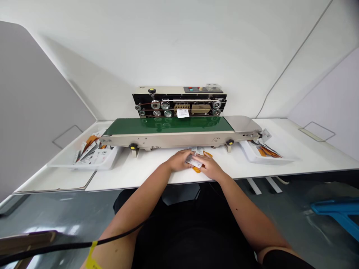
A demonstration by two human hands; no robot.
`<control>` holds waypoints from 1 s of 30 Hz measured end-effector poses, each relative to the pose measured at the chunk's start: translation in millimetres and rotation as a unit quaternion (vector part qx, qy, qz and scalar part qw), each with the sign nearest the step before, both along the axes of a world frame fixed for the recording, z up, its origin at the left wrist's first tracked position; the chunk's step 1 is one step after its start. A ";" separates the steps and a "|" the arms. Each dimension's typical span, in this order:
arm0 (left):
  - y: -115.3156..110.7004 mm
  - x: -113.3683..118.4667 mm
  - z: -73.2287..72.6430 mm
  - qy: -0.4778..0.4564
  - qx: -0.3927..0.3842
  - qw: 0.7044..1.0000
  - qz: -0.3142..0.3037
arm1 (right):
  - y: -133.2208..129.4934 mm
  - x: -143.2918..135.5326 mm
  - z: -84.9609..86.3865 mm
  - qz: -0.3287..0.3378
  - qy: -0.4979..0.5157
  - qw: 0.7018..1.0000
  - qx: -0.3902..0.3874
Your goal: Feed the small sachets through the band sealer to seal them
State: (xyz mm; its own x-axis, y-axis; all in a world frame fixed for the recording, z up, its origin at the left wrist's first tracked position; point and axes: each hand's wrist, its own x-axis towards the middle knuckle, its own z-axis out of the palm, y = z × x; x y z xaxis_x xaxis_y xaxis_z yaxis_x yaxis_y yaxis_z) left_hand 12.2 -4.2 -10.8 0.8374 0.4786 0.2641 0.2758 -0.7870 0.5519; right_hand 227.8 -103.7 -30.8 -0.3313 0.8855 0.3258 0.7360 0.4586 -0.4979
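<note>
On the white table, in front of the sealing machine, both of my hands are closed around small printed packets. My left hand (180, 160) grips a white printed packet (194, 161) from its left side. From the right, my right hand (212, 168) has its fingers over the same packet. Orange packets (196, 170) show beneath and beside it; my fingers hide how many there are. Beyond my hands, a band sealer (162, 139) with a green conveyor belt (168, 126) spans the table. One white packet (183, 113) sits upright at the sealer's rollers and heating blocks.
A translucent bin (113, 160) on the left holds many white and orange packets (94, 155). Another bin (263, 160) at the right end holds more packets (266, 150). A black cable (120, 237) crosses my left arm. A blue object (336, 209) stands at lower right.
</note>
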 end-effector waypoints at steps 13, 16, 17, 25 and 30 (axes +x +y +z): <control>9.3 1.4 -5.6 -0.117 0.155 0.981 0.014 | -4.7 6.7 -0.4 -0.018 0.070 0.983 0.170; 8.2 0.9 -7.5 -0.159 0.135 0.976 0.059 | -9.0 5.3 2.8 -0.082 0.096 0.973 0.196; 7.1 0.7 -6.6 -0.170 0.114 0.976 0.073 | -9.9 5.2 2.9 -0.108 0.109 0.970 0.188; -2.7 2.8 6.0 -0.245 -0.112 0.957 0.109 | -9.1 7.5 -2.1 -0.157 0.227 0.961 -0.012; -3.9 3.9 6.4 -0.267 -0.176 0.941 0.114 | -10.4 6.7 -0.6 -0.146 0.256 0.955 -0.031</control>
